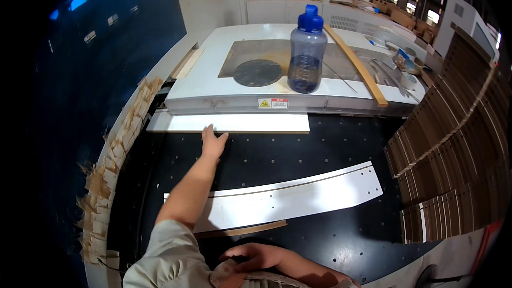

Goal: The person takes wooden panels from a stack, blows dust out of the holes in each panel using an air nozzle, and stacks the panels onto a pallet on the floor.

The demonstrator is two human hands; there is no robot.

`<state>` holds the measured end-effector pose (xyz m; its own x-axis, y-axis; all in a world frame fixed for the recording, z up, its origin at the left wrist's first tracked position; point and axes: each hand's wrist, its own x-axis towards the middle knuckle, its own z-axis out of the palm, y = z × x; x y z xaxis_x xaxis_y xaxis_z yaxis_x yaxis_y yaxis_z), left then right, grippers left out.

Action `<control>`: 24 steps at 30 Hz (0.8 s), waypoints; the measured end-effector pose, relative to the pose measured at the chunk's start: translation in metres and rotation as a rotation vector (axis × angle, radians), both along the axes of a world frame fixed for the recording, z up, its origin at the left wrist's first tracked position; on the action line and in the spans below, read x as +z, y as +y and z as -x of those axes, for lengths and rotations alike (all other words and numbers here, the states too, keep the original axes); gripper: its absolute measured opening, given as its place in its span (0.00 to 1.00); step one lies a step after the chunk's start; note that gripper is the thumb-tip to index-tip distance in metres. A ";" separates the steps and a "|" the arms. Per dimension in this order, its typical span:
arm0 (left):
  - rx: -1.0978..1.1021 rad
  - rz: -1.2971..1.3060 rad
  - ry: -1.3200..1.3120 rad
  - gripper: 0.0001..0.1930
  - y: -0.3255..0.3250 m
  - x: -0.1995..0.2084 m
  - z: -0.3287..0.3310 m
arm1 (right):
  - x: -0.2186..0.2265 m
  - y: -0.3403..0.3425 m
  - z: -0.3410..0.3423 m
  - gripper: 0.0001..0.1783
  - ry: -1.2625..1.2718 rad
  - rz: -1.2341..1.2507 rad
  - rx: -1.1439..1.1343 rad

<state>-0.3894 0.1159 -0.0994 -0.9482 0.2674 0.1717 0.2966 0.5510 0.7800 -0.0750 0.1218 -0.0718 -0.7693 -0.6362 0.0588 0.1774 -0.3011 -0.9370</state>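
My left hand reaches forward to the front edge of a narrow white board. Its fingertips lie over that edge with the thumb spread apart, and no grip round the board shows. The board's back edge meets the machine's front. Closer to me, a longer white panel with a dark groove and small holes lies slanted on the black table. My left forearm crosses over its left part. By my body, my right hand is loosely curved with a gap between thumb and fingers; nothing shows in it.
A white machine housing spans the back, bearing a blue-capped water bottle, a wooden strip and tools. Stacked brown-edged panels rise at right. Torn tape lines the left edge. A thin wood strip lies before the panel.
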 end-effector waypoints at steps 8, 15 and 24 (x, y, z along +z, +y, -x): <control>-0.109 -0.976 -0.469 0.44 0.021 -0.017 -0.014 | -0.008 -0.006 -0.003 0.23 0.058 -0.061 0.020; -0.099 -0.939 -0.434 0.45 0.029 -0.016 -0.018 | -0.014 -0.011 -0.011 0.21 0.040 -0.053 -0.043; -0.182 -0.942 -0.382 0.44 0.028 -0.024 -0.014 | -0.011 -0.008 -0.006 0.22 0.109 -0.011 -0.012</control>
<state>-0.3759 0.1435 -0.1236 -0.9420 0.3256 0.0812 -0.0442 -0.3603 0.9318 -0.0687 0.1142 -0.0824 -0.7660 -0.6283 0.1360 0.0704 -0.2923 -0.9537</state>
